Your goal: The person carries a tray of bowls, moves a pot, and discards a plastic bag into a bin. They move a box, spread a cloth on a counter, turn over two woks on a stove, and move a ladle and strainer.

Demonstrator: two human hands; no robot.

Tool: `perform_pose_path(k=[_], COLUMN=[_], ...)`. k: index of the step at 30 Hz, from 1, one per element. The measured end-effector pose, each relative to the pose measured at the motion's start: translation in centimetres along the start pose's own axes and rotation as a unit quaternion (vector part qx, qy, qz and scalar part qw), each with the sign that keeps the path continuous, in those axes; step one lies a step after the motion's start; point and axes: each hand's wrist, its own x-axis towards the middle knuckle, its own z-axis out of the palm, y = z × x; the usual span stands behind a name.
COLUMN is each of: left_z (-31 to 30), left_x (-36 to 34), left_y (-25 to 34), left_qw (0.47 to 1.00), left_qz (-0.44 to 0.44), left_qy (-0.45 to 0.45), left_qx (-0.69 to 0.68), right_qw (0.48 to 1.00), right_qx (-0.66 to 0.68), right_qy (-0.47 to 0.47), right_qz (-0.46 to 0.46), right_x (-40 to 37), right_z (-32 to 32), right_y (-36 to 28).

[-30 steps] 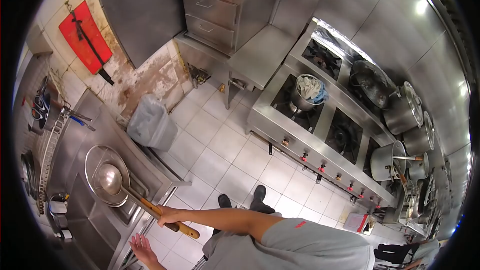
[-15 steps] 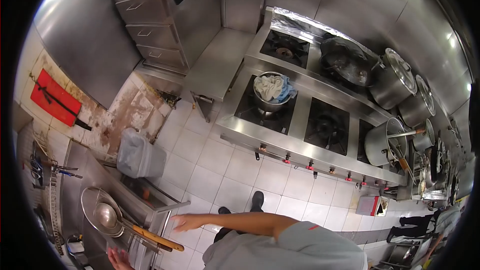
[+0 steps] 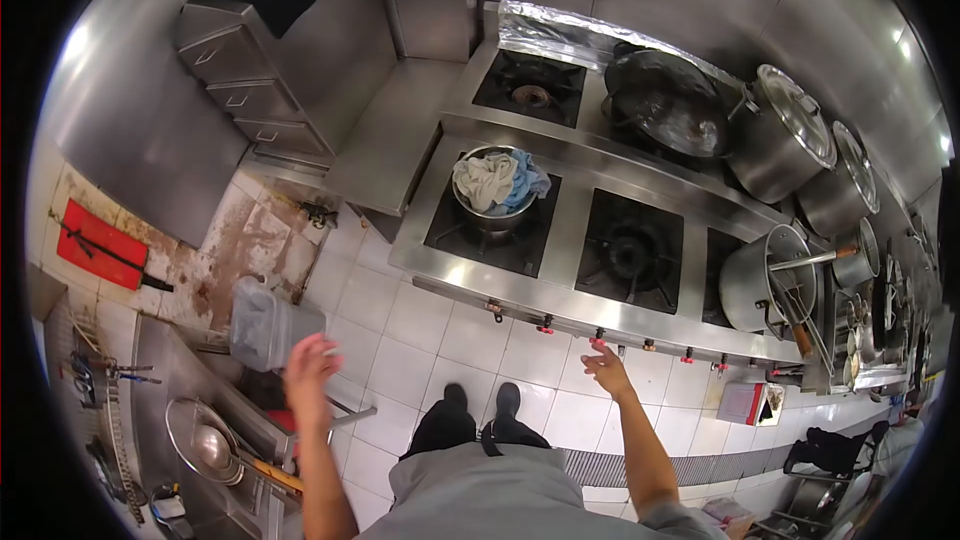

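My left hand (image 3: 312, 372) is raised in front of the grey plastic bin (image 3: 268, 328), its fingers partly smeared by motion. My right hand (image 3: 606, 372) is in the air before the stove front, fingers apart and holding nothing, near the red knobs (image 3: 597, 336). On the front left burner stands a metal pot (image 3: 497, 220) heaped with white and blue cloths (image 3: 490, 183). A strainer and ladle (image 3: 212, 447) with a wooden handle lie on the steel counter at the lower left.
A black wok (image 3: 667, 105) and lidded pots (image 3: 780, 140) stand along the back of the stove. At the right is a large open pot (image 3: 750, 285) with utensils. A red cloth (image 3: 100, 245) hangs at the left. A red and white box (image 3: 748, 406) sits on the floor.
My body has turned towards the stove. My left hand has risen from the lower left, and my right hand has swung from beside the counter to the stove front.
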Motion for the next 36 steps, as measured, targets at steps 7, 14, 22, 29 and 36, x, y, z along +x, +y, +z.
perform_pose_path(k=[7,14,22,29,36], left_z=[23.3,33.3,30.0,15.0,0.9], left_x=[13.7,23.7,20.9,7.1,-10.0], left_y=[-5.6,-9.4,-11.5,-11.9,-13.3], left_qw=[0.955,0.937,0.949,0.950,0.960], left_qz=[-0.163,-0.280,-0.228,-0.223,-0.192], left_qy=[-0.238,-0.144,-0.111,-0.095,0.003], left_qx=[-0.073,-0.154,-0.187,-0.196,-0.205], right_qw=[0.988,0.977,0.938,0.758,0.813], right_qx=[-0.151,-0.083,-0.166,-0.363,-0.219], right_qy=[0.014,0.089,0.224,0.111,-0.225], right_qz=[0.016,0.174,-0.205,-0.530,-0.490], right_x=[-0.4,-11.5,-6.2,-5.5,-13.6], right_z=[5.1,10.7,10.9,16.2,21.3], right_y=[18.9,20.0,-9.2,-26.9,-21.5])
